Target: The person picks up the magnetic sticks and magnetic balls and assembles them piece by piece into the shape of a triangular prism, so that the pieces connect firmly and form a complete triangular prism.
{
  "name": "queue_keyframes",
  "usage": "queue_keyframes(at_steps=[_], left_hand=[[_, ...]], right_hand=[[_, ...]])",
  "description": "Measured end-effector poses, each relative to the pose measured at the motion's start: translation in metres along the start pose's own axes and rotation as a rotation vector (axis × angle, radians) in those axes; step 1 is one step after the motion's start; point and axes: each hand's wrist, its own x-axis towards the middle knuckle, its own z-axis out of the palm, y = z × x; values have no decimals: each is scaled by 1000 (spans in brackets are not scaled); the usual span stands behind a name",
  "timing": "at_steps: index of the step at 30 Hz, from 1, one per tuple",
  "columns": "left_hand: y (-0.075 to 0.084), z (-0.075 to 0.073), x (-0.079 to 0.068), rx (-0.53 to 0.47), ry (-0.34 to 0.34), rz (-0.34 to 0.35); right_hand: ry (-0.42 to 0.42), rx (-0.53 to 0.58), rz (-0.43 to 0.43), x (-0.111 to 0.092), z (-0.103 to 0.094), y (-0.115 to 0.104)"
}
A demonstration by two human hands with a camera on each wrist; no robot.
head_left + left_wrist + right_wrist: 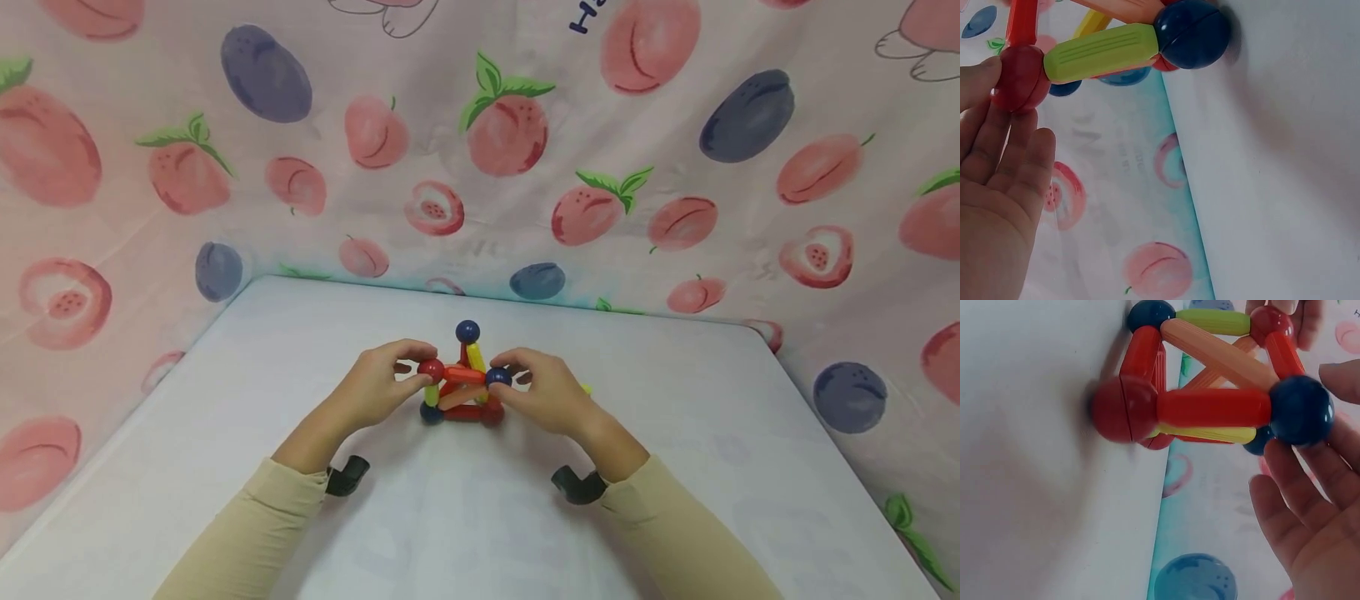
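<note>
A frame of coloured rods and balls stands on the white table (465,517) between both hands. The left hand (378,383) pinches its upper red ball (1020,78) between thumb and fingers. At the other upper corner, the right hand (551,392) holds a dark blue ball (1302,410) with thumb and fingertips. A red rod (465,374) joins these two balls. Below the red ball, a lime rod (1102,53) runs to a lower blue ball (1191,34). An orange rod (1219,353) crosses the front diagonally. Another blue ball (467,332) tops the back, above a yellow rod (476,358).
Behind the right hand a small yellow piece (587,389) peeks out, mostly hidden. A fruit-printed cloth (450,167) rises behind the table and along its sides. Black curved pieces (348,477) stick out by both wrists.
</note>
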Motion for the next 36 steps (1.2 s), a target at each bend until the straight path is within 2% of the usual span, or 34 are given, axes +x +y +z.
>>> queue_keyframes(at_steps=[8,14,18,22,28,32,36], left_hand=[[-5,-3,5,-17,3,-14],[-9,-3,9,-45,43,-57],[-8,-3,10,-37,76,-61],[-3,-1,4,-36,99,-50],[15,10,-11,-71,111,44],[27,19,-17,-110,107,25],[34,28,-18,-157,89,1]], right_hand=[[-81,109,-8,-9,-1,-4],[-126,152,-66,-11,3,-7],[-154,155,-92,-12,3,-8],[-104,112,-96,-12,-2,-6],[26,45,-90,-2,-16,-1],[51,23,-39,10,-21,2],[26,25,17,20,-20,6]])
